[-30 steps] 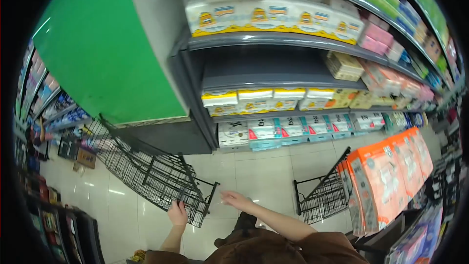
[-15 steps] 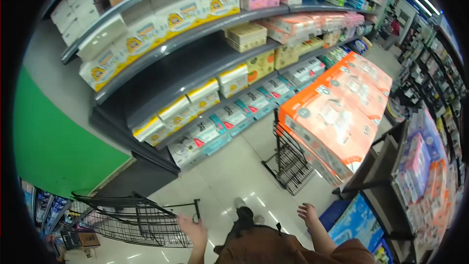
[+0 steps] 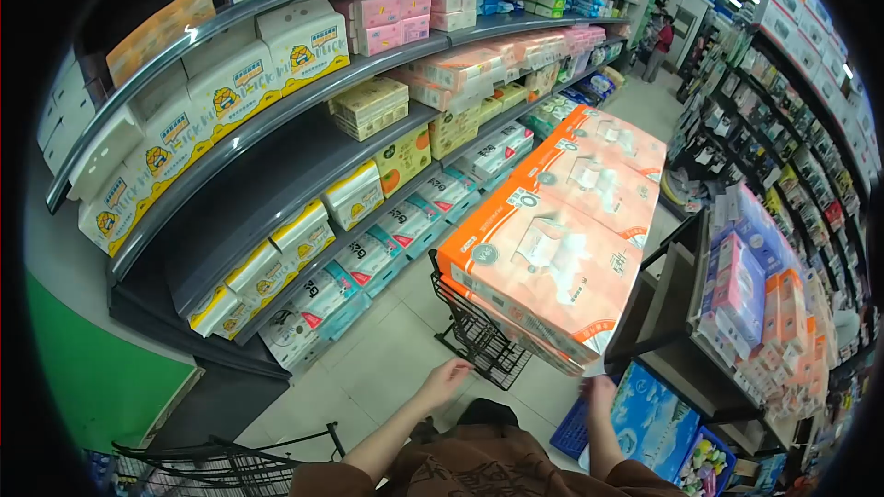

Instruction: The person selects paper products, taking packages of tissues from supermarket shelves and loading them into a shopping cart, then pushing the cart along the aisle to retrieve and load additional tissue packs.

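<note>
Large orange-and-peach packs of tissues [image 3: 562, 248] lie stacked on a black wire rack [image 3: 483, 340] ahead of me. My left hand [image 3: 447, 379] reaches out beside the rack's lower part, fingers stretched and holding nothing. At the near right corner of the tissue packs, my right hand [image 3: 600, 392] has its fingers closed on a whitish bit of the wrapping. Its fingertips are small and partly hidden. Another black wire rack [image 3: 230, 465] stands at the lower left, apart from both hands.
Curved shelves [image 3: 276, 161] of boxed and wrapped tissues run along the left. A dark display stand [image 3: 645, 313] with more packs is on the right, above a blue basket [image 3: 571, 428]. A person [image 3: 659, 41] stands far down the aisle.
My left hand has left the lower-left wire rack and moved right, towards the loaded one. My right hand has gone from open to the packs' corner. The view has turned and come closer.
</note>
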`<state>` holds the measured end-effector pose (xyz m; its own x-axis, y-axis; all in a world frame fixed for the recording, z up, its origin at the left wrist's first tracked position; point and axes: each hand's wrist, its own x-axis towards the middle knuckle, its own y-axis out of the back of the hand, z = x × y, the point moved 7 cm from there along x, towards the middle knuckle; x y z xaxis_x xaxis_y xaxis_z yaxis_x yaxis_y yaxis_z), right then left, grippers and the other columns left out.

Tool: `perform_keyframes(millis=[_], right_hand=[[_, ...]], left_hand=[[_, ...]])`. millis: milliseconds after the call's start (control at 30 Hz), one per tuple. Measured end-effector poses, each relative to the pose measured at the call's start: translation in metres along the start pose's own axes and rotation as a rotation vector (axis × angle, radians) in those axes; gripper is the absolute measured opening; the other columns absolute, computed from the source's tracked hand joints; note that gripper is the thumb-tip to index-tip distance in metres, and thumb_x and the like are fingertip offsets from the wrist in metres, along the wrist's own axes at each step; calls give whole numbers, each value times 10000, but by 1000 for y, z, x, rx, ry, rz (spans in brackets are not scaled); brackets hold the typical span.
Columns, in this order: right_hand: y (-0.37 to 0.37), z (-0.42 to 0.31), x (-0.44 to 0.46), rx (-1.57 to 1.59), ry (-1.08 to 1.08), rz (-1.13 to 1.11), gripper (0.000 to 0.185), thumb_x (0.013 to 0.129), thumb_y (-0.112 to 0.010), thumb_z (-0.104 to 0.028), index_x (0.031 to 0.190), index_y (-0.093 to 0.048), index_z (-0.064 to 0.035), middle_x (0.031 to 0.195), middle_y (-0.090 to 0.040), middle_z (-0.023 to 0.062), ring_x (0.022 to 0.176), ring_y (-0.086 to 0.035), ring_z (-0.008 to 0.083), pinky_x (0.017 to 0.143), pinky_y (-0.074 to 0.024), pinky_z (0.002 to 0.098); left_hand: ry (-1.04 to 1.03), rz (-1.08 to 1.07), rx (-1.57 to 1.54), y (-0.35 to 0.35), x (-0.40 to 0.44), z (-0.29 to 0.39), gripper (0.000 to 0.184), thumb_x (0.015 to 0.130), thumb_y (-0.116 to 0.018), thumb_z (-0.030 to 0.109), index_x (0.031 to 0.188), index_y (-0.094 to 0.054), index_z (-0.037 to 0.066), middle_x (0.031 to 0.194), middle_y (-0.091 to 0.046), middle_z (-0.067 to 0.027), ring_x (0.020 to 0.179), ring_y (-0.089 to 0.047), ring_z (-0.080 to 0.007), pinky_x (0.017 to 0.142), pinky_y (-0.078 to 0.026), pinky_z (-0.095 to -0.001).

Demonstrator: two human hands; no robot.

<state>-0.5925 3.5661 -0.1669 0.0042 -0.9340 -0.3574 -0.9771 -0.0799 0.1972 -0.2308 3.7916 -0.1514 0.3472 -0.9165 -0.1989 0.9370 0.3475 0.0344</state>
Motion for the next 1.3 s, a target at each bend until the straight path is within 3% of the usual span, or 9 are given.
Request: perform_keyframes(millis=[67,200,433,700,833,1000,1100,1200,1300], right_hand=[[38,-11,41,145,135,121,349,952,-479,-348,786,-628,-80,650,-586,33,573,-569,144,506,-446,299],[4,-142,33,169,119,-174,443,985,-484,-445,754,-594,-83,614,-544,13,540,-526,118,475,-390,274],[-59,-229,30,-416,218,-613,513,982,-571,-357,584,-583,-33,530,-542,22,504,-504,92,498,-376,255],[-55,-239,16,-136,293,-689,505,1000,-556,-299,586,-590,-12,526,-536,13,498,-513,103,502,-391,252],[-64,-258,-22,-164,318,-703,500,1009,-543,-261,587,-598,2,531,-543,14,499,-503,97,512,-410,251],[-58,-269,-35,-222,496,-781,509,1014,-525,-255,577,-605,-5,563,-578,35,526,-515,97,496,-408,253],[-31,-261,-14,176,394,-524,470,1009,-527,-244,609,-604,-9,611,-591,36,544,-516,101,519,-414,252],[13,-238,17,79,513,154,253,1001,-536,-239,977,-589,7,917,-595,41,826,-561,129,747,-477,271],[-2,-191,37,345,229,-165,517,1020,-457,-400,1296,-468,37,1196,-570,142,1100,-570,226,984,-448,357]], left_hand=[[-16,-52,-58,-12,7,19,241,1017,-512,183,1184,-590,28,1148,-664,-69,1031,-630,-158,904,-493,-301],[-5,-76,-108,-43,32,59,281,1042,-472,223,1225,-559,28,1215,-625,-63,1080,-607,-161,915,-487,-301],[-101,66,-295,-92,86,91,363,1045,-483,324,1224,-523,11,1082,-646,-62,975,-624,-130,805,-496,-267],[393,-103,-464,-121,70,127,634,970,-510,573,1316,-419,49,979,-658,-62,900,-645,-171,790,-525,-348],[452,0,-887,-146,62,140,623,938,-619,498,1319,-398,57,1134,-614,-96,1121,-595,-203,923,-511,-408],[349,183,-962,-150,53,167,555,885,-716,357,1247,-430,48,1042,-618,-83,883,-652,-196,715,-539,-356],[339,243,-957,-132,27,181,506,881,-715,318,1216,-445,50,981,-618,-72,780,-660,-195,613,-515,-331],[351,235,-1022,-96,-25,188,494,893,-695,295,1224,-435,38,1067,-586,-97,959,-639,-197,731,-545,-363],[430,209,-1029,-59,-63,164,612,894,-693,296,1327,-357,23,1258,-518,-137,1131,-586,-236,941,-517,-423]])
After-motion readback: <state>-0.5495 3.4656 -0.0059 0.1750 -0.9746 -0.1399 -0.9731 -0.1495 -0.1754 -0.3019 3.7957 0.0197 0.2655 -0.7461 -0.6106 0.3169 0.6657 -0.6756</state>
